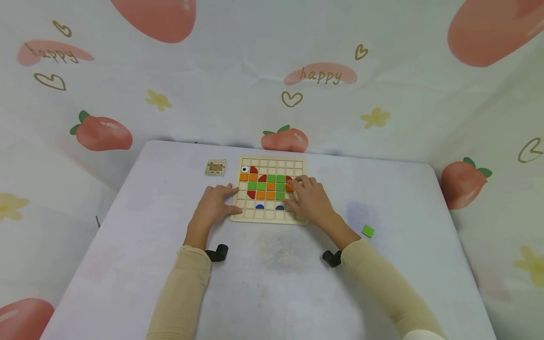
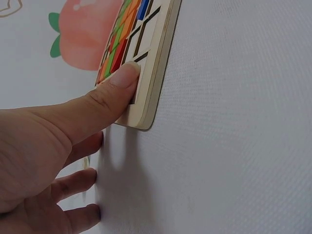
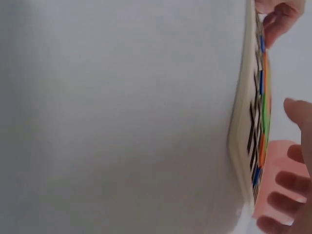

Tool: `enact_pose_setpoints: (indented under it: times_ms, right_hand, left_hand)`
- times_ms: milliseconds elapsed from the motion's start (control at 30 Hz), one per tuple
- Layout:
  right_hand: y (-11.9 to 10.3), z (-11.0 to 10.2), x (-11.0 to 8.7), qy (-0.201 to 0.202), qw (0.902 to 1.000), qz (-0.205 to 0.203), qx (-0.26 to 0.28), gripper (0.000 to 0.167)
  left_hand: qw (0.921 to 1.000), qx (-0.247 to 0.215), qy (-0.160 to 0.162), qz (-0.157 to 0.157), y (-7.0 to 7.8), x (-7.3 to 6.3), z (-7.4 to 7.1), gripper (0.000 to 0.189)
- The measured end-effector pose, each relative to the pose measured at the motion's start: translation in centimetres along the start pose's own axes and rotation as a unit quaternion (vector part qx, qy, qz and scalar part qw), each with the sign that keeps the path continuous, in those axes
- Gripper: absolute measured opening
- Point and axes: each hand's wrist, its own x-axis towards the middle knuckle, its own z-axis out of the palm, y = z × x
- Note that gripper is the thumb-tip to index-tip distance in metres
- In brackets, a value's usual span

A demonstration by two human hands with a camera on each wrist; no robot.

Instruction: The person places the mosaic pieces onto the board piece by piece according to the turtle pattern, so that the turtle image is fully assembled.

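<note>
A pale wooden grid board (image 1: 250,214) lies flat on the table, holding several green, orange and red tiles, an eye tile (image 1: 244,169) at its upper left and blue half-round pieces (image 1: 259,206) lower down. My left hand (image 1: 211,204) is at the board's left edge. In the left wrist view its thumb (image 2: 100,101) rests straight across a corner while other fingertips touch the table. Over the board's right side hovers my right hand (image 1: 313,200), covering some squares. Its thumb and fingers are spread apart in the right wrist view, with no piece visible between them.
One loose green square tile (image 1: 368,231) lies on the white tabletop (image 1: 272,293), right of the board. A small picture card (image 1: 216,167) with a gridded pattern lies left of the board. Behind the table hangs a cloth (image 1: 238,94) printed with fruit and flowers.
</note>
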Motion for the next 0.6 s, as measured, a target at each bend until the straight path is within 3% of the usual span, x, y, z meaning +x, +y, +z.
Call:
enact_pose_setpoints:
  times_ms: [267,600]
  right_hand:
    - [1.8,0.0,-2.1,-0.031,0.9990,0.001,-0.031,0.076]
    - [4.8,0.1,-5.0,-0.017,0.9996,0.015,-0.017,0.079]
  left_hand:
    - [1.0000,-0.002,0.001,0.005,-0.1,0.0,0.2,0.080]
    - [1.0000,-0.001,0.000,-0.001,0.0,-0.2,0.0,0.081]
